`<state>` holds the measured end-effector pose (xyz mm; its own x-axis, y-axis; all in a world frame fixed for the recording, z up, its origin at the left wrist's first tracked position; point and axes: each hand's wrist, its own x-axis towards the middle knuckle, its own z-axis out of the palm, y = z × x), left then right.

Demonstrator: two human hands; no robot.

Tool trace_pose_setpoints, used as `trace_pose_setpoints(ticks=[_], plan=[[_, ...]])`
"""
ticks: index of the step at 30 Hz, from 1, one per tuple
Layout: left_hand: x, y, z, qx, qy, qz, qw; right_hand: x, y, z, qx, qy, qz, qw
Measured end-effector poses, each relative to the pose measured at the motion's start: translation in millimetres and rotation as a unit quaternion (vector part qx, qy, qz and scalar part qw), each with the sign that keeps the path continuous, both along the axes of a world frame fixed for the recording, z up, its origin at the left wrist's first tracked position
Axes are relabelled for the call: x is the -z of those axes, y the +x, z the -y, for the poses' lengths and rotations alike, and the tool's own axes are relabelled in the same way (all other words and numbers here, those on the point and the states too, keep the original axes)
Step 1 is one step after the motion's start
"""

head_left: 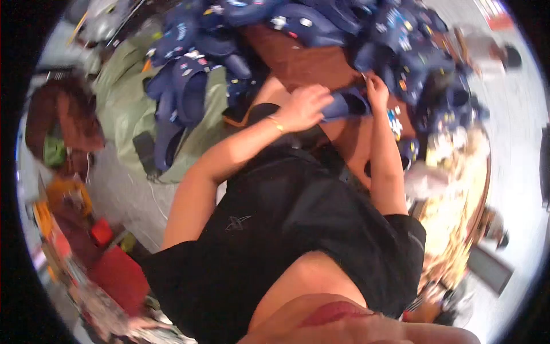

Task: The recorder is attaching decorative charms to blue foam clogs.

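A navy foam clog lies between my hands, above the brown surface at my lap. My left hand, with a gold bracelet at the wrist, is curled over the clog's left end; its fingers are partly blurred. At the clog's other end, my right hand is raised with thumb and fingertips pinched together. A tiny pale thing seems to show at those fingertips, too small to name. Beside my right wrist is a small cluster of white and blue charms.
Navy clogs with colourful charms are heaped ahead and to the right. More clogs lie on a green sheet at the left, near a dark phone-like slab. The brown surface stretches ahead. A cream-coloured pile stands at the right.
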<state>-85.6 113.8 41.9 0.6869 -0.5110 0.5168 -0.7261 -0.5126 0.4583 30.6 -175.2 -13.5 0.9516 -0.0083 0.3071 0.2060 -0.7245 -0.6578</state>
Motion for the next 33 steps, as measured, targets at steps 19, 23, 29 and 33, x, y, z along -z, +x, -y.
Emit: trace_pose_setpoints(ticks=[19,23,29,33], plan=[[51.0,-90.0,-88.6,-0.061,0.113,-0.32,0.939,-18.0,-375.6,11.9,0.308,0.041,-0.442,0.842],[38.8,-53.8,-57.0,-0.013,0.084,-0.366,0.927,-56.0,-416.5,-19.2,0.401,0.459,-0.588,0.532],[-2.5,-17.7,37.7,0.244,0.091,-0.346,0.902,-56.6,-504.1,-29.1,0.275,0.581,-0.548,0.535],[-17.0,-20.2,83.6,0.409,0.088,-0.332,0.845,-54.5,-540.5,-88.6,0.395,0.684,-0.461,0.404]])
